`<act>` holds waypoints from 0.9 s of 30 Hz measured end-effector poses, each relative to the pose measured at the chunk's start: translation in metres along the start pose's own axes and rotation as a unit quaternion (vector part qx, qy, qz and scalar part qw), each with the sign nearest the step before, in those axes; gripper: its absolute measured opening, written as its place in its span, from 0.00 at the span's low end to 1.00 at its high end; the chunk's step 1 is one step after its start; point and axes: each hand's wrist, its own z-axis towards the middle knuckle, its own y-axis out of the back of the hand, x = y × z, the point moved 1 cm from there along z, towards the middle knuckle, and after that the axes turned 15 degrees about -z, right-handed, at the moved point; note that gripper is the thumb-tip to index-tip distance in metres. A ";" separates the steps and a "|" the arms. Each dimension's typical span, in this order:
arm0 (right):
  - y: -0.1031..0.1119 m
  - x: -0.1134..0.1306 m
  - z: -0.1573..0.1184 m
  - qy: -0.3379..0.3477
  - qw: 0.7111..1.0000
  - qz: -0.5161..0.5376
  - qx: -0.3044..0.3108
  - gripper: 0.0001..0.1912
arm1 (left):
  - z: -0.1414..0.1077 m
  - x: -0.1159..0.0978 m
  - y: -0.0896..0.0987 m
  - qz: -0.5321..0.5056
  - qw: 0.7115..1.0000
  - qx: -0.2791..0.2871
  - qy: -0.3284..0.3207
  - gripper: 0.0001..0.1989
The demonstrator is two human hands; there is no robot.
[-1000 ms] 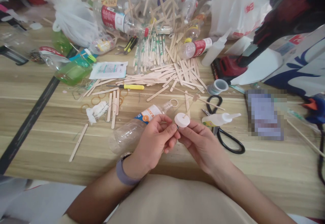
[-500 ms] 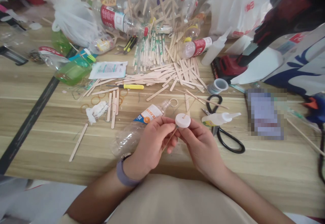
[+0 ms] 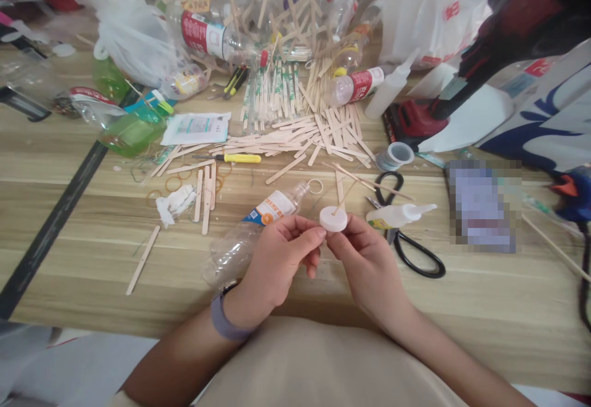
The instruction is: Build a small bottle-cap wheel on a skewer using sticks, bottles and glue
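Observation:
A round white cap (image 3: 333, 219) with a thin wooden skewer (image 3: 345, 196) sticking up from its top is held over the table. The fingers of my right hand (image 3: 367, 253) pinch the cap's right and lower edge. My left hand (image 3: 289, 253) is closed at the cap's lower left, thumb and index finger pressed together; what lies between them is too small to make out. Behind my left hand lies a clear plastic bottle (image 3: 235, 248) with a blue and orange label, and a pale ring (image 3: 315, 186) is near its neck.
Black-handled scissors (image 3: 419, 258), a glue bottle (image 3: 399, 215) and a phone (image 3: 482, 207) lie to the right. Farther back are a wire spool (image 3: 394, 156), piled craft sticks (image 3: 300, 136) and a yellow screwdriver (image 3: 242, 158). Green bottles (image 3: 133, 130) lie at left.
The skewer length that showed below the cap between my fingers is no longer visible. My left thumb has straightened toward the cap, and the cap is tilted slightly differently.

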 end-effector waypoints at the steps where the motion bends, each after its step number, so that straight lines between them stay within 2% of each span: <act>1: 0.000 -0.001 0.000 0.000 1.000 -0.005 0.000 0.07 | 0.000 0.000 0.000 0.003 1.000 -0.003 0.004 0.10; 7: 0.002 -0.001 -0.001 0.011 0.999 -0.034 0.002 0.06 | -0.001 -0.001 0.001 0.012 0.999 -0.026 0.014 0.10; 10: 0.006 0.002 -0.001 0.053 0.995 -0.088 0.001 0.07 | -0.001 -0.002 0.002 0.011 0.999 -0.028 0.015 0.11; 14: 0.014 0.005 -0.001 0.147 0.965 -0.216 -0.006 0.09 | 0.000 -0.003 0.002 0.011 0.999 -0.026 0.029 0.11; 18: 0.021 0.004 -0.004 0.212 0.928 -0.298 -0.072 0.08 | 0.001 -0.001 0.003 0.011 0.999 -0.031 0.035 0.11; 22: 0.021 0.002 -0.007 0.216 0.915 -0.329 -0.083 0.06 | 0.002 0.002 0.003 0.018 0.999 -0.028 0.028 0.12; 27: 0.018 0.002 -0.007 0.174 0.940 -0.285 -0.071 0.04 | 0.001 0.002 0.003 0.019 0.999 -0.041 0.016 0.13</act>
